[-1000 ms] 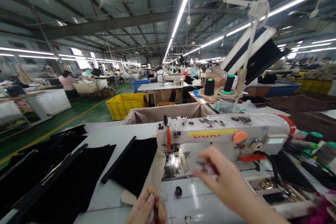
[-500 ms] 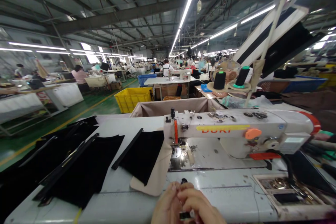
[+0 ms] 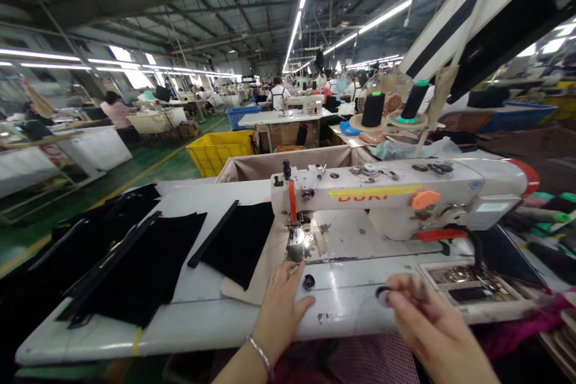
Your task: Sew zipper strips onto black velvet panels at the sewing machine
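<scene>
My left hand [image 3: 282,300] rests on the pale table just in front of the sewing machine's needle plate [image 3: 297,236], its fingers apart and nothing in them. Beside its fingertips lies a small round dark part [image 3: 308,282], which looks like a bobbin case. Farther right, my right hand [image 3: 425,318] is pinched closed on a small black and pale bobbin [image 3: 383,296], held over the table's front part. The white sewing machine [image 3: 373,192] stands behind both hands. Left of the needle, a black fabric panel [image 3: 240,240] lies over a beige sheet [image 3: 252,291].
Black panels with dark strips [image 3: 148,264] cover the table's left side. An inset tray [image 3: 468,285] with metal parts sits at the right. Thread cones [image 3: 373,110] stand behind the machine, and a yellow bin [image 3: 220,150] stands beyond the table. Other people work farther back.
My hands were together at the table's front edge and have come apart. The left reached forward to the table; the right moved rightward with the bobbin. The round dark part now lies on the table.
</scene>
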A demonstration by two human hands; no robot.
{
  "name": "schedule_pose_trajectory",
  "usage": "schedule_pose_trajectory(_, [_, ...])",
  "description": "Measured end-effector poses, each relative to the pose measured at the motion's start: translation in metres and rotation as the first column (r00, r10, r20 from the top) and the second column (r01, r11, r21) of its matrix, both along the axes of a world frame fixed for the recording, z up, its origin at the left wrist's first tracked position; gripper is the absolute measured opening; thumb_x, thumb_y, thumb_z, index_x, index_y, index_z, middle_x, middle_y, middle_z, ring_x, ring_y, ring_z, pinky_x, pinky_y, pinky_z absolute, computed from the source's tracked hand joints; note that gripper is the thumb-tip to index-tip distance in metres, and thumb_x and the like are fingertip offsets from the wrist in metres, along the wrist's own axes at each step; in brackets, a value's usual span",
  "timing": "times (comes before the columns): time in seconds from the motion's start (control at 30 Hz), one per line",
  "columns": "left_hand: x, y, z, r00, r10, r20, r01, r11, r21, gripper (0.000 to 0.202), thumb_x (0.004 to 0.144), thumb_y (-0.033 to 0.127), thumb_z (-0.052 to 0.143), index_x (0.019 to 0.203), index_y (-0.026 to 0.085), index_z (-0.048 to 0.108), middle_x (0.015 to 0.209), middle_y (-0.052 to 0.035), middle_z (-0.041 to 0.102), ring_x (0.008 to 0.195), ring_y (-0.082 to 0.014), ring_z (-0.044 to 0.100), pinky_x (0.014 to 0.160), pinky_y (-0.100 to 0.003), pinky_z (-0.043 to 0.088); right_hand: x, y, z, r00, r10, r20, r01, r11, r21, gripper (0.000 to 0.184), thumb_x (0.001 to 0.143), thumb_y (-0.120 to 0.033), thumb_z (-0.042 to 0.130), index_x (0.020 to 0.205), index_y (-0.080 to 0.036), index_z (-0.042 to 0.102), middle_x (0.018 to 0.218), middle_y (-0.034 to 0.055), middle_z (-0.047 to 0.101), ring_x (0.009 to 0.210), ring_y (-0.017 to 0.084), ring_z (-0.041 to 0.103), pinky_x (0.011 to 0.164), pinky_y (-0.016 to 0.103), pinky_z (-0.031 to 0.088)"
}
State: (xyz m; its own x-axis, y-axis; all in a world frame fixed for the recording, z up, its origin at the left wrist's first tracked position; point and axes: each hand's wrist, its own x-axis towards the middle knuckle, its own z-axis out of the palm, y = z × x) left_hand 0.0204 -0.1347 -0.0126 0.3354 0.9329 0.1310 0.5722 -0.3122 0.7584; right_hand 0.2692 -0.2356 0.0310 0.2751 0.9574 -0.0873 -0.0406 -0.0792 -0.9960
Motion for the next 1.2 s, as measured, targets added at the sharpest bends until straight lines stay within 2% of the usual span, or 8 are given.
schedule_pose_trajectory(0.17, [0.004,0.004,-0.001,0.982,-0.018,-0.188,0.037,0.995,0.097,0.027,0.085,0.023,0.062,0.111,0.024,0.067,0.115,-0.0071,0.051,0.109,-0.0237,0.049,0.102,-0.040,0.038,-0.061,0.044,-0.036,0.959,0.248,0.139,-0.241,0.968,-0.069,0.035,0.087,-0.055,0.052,0.091,-0.020,0.054,0.068,-0.0030,0.047,0.058,0.012,0.042,0.055,0.024,0.036])
schedule_pose_trajectory(0.33, [0.009,0.004,0.004,0.975,-0.050,-0.217,0.080,0.988,0.134,0.069,0.075,0.031,0.075,0.138,0.030,0.047,0.123,-0.0075,0.048,0.117,-0.0267,0.045,0.106,-0.045,0.034,-0.062,0.070,-0.064,0.934,0.256,0.250,-0.243,0.967,-0.079,0.030,0.083,-0.051,0.053,0.081,-0.021,0.055,0.074,-0.0002,0.055,0.071,0.017,0.051,0.068,0.028,0.040])
schedule_pose_trajectory(0.53, [0.017,0.011,0.000,0.989,-0.123,-0.077,0.129,0.989,0.079,0.028,0.075,0.019,0.074,0.102,0.024,0.070,0.105,-0.0062,0.059,0.105,-0.0242,0.054,0.096,-0.039,0.043,-0.061,0.080,-0.065,0.914,0.242,0.327,-0.232,0.970,-0.070,0.029,0.082,-0.049,0.052,0.077,-0.021,0.056,0.071,0.0003,0.057,0.071,0.019,0.054,0.069,0.030,0.040])
schedule_pose_trajectory(0.63, [0.022,0.004,-0.003,0.990,-0.053,0.132,0.061,0.996,-0.060,0.030,0.073,0.013,0.071,0.103,0.020,0.068,0.098,-0.0059,0.065,0.092,-0.0215,0.060,0.087,-0.036,0.048,-0.065,0.076,-0.059,0.918,0.227,0.325,-0.222,0.974,-0.053,0.028,0.084,-0.049,0.051,0.078,-0.022,0.054,0.073,0.0001,0.058,0.072,0.019,0.054,0.069,0.030,0.040])
schedule_pose_trajectory(0.77, [0.029,-0.013,0.002,0.850,0.108,0.516,0.113,0.919,-0.378,0.038,0.069,0.014,0.075,0.106,0.013,0.066,0.094,-0.0084,0.070,0.082,-0.0197,0.066,0.078,-0.031,0.053,-0.070,0.064,-0.050,0.933,0.195,0.303,-0.190,0.981,-0.044,0.028,0.084,-0.050,0.053,0.080,-0.022,0.050,0.072,-0.0014,0.055,0.070,0.018,0.053,0.068,0.029,0.040])
schedule_pose_trajectory(1.03, [0.029,-0.030,0.031,0.452,0.416,0.789,0.162,0.831,-0.531,0.038,0.061,0.023,0.087,0.092,0.011,0.068,0.082,-0.0058,0.068,0.076,-0.0146,0.065,0.079,-0.028,0.054,-0.066,0.039,-0.034,0.932,0.199,0.305,-0.210,0.978,0.005,0.029,0.092,-0.052,0.046,0.086,-0.023,0.050,0.077,-0.0026,0.053,0.075,0.016,0.051,0.071,0.027,0.039])
schedule_pose_trajectory(1.1, [0.029,-0.034,0.035,0.404,0.438,0.803,0.223,0.804,-0.551,0.037,0.062,0.023,0.087,0.090,0.011,0.067,0.082,-0.0056,0.068,0.075,-0.0136,0.065,0.077,-0.026,0.054,-0.062,0.039,-0.029,0.911,0.171,0.376,-0.193,0.981,0.023,0.028,0.093,-0.050,0.045,0.086,-0.024,0.049,0.078,-0.0023,0.054,0.076,0.016,0.052,0.073,0.028,0.039])
schedule_pose_trajectory(1.2, [0.029,-0.042,0.039,0.429,0.438,0.790,0.318,0.745,-0.586,0.034,0.066,0.027,0.086,0.089,0.009,0.067,0.079,-0.0065,0.068,0.068,-0.0137,0.065,0.070,-0.026,0.054,-0.060,0.043,-0.018,0.847,0.123,0.516,-0.183,0.981,0.066,0.024,0.095,-0.048,0.043,0.090,-0.025,0.049,0.079,-0.0023,0.056,0.075,0.016,0.052,0.072,0.029,0.038])
